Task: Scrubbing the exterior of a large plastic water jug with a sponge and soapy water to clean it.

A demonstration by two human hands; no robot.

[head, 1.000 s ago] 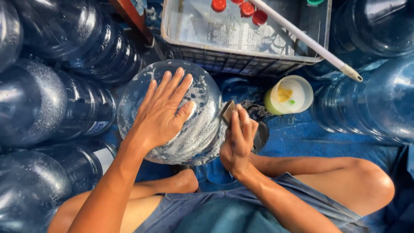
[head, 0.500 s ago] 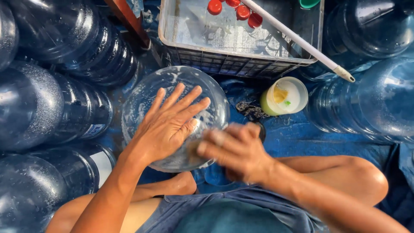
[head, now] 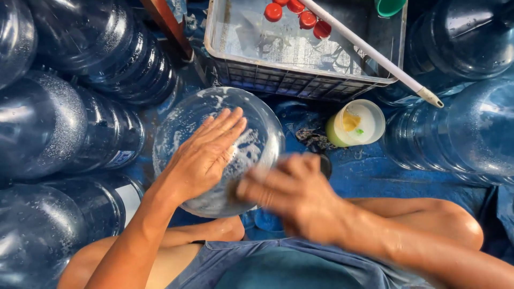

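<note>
Left hand (head: 206, 155) flat, fingers spread wide, pressing soapy bottle base (head: 257, 128). Right hand (head: 289, 190) just beside, blurred, grip unclear.

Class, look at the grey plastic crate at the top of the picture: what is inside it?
Inside the grey crate lie red caps in shallow water, and a white pipe slants across it. Its upper part is cut off by the frame.

We see a blue-tinted clear water jug (head: 214, 134) streaked with white soap foam, dark blue jugs (head: 64, 123) around it, red caps (head: 300, 15) in a grey crate (head: 300, 80), a white pipe (head: 375, 53), a white cup (head: 356, 123) with yellow inside, and a blue tarp (head: 385, 171).
</note>
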